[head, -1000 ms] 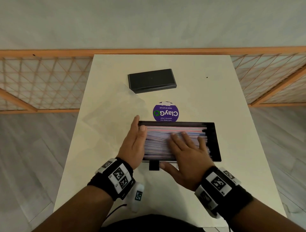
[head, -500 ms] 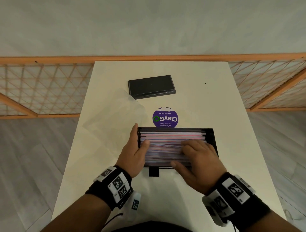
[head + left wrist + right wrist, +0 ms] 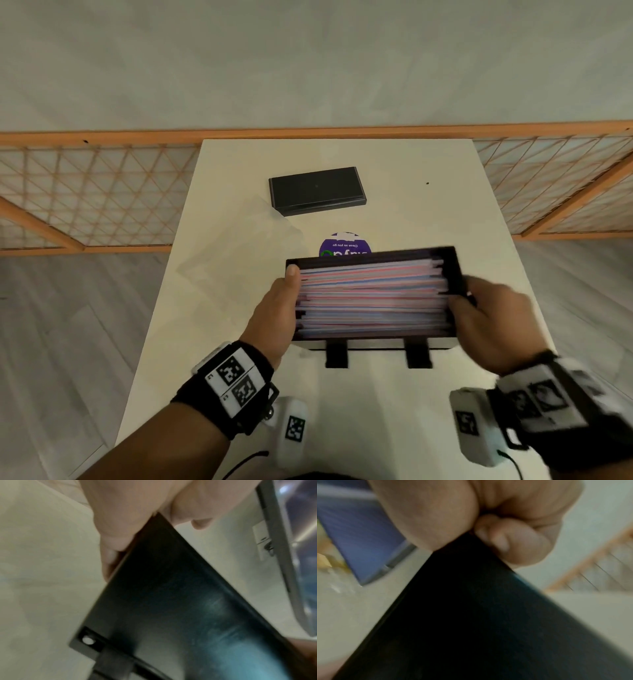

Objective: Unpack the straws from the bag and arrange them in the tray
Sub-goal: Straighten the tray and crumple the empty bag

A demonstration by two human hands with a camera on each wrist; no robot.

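Note:
The black tray (image 3: 452, 270) is filled with pink, blue and white straws (image 3: 373, 298) lying lengthwise. It is held above the white table (image 3: 445, 212), tilted with its far right corner up. My left hand (image 3: 277, 308) grips its left end, thumb over the rim. My right hand (image 3: 489, 315) grips the right end with curled fingers. The left wrist view shows the tray's dark underside (image 3: 171, 601) under my left hand (image 3: 123, 520). In the blurred right wrist view, my right hand (image 3: 505, 527) curls round the tray's edge (image 3: 471, 615). The clear bag (image 3: 239, 250) lies flat on the table.
A black rectangular box (image 3: 317, 190) sits at the back of the table. A round purple sticker (image 3: 344, 245) is partly hidden behind the tray. An orange wooden lattice fence (image 3: 85, 192) runs behind the table on both sides. Grey floor surrounds it.
My right hand left the straws and took hold of the tray's right end. Both hands have lifted the tray off the table and tilted it; two black tabs now show at its near edge.

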